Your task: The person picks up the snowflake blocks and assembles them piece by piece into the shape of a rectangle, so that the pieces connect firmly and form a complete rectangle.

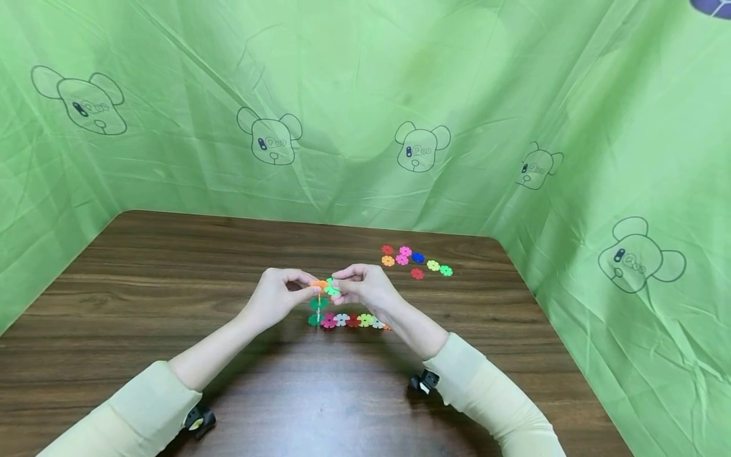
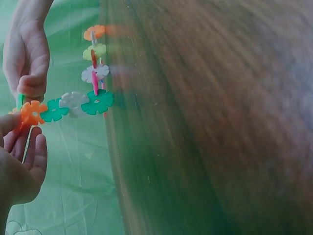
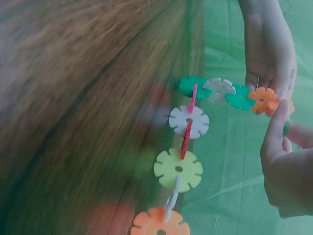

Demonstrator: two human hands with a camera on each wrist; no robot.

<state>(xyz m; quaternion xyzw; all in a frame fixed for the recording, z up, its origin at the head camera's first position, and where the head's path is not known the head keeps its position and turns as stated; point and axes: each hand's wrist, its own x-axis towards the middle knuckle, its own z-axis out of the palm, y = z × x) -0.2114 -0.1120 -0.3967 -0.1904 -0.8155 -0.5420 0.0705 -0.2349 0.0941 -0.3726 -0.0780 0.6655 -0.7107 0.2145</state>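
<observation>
The left hand [image 1: 275,297] is pinching an orange flower disc [image 3: 260,100] atop an upright column [image 2: 74,104] rising from a joined row [image 1: 353,320] on the counter [image 1: 171,279]; the right hand [image 1: 370,289] is pinching a green disc [image 1: 332,290] just beside it. Loose discs [image 1: 417,273] are lying beyond.

On the green cloth [image 1: 354,70] facing you, you can see animal-head outlines [image 1: 274,154], each bearing a small dark sign [image 1: 262,144] and short outlined lettering [image 1: 280,143] seemingly starting with Q, the rest too small to read surely.
</observation>
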